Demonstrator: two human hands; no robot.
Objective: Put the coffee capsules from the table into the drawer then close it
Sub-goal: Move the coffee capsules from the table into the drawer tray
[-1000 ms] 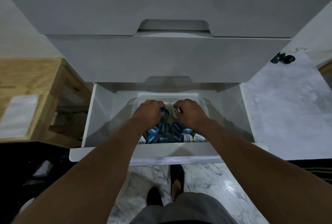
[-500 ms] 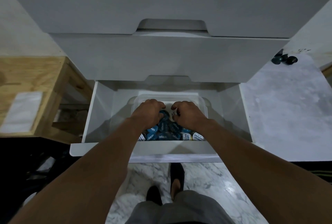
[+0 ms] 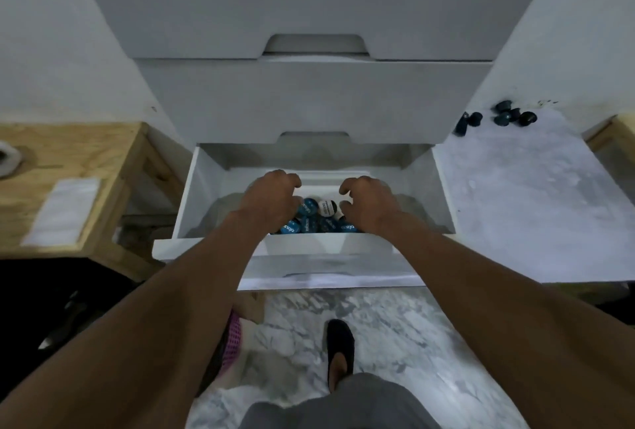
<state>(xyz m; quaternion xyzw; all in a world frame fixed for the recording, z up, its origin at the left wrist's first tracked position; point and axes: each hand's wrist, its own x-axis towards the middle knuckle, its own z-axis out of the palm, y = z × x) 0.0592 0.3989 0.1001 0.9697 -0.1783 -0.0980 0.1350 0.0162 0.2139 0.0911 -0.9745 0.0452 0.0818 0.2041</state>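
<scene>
The white bottom drawer (image 3: 309,244) stands pulled out. A clear bin inside it holds several blue and white coffee capsules (image 3: 318,219). My left hand (image 3: 271,200) and my right hand (image 3: 369,203) hover just over that pile, a little apart, with fingers loosely curled and nothing visible in them. Several dark capsules (image 3: 508,117) lie at the far back of the marble table (image 3: 532,208) to the right of the drawers.
Two shut white drawers (image 3: 309,98) sit above the open one. A wooden table (image 3: 75,160) with a white sheet stands at left. My foot (image 3: 340,349) is on the marble floor below the drawer front, and a pink object (image 3: 233,342) lies near my left forearm.
My hands, pressed together over the pile and holding capsules, have let go and moved apart. The view has tilted, so more capsules on the marble table show.
</scene>
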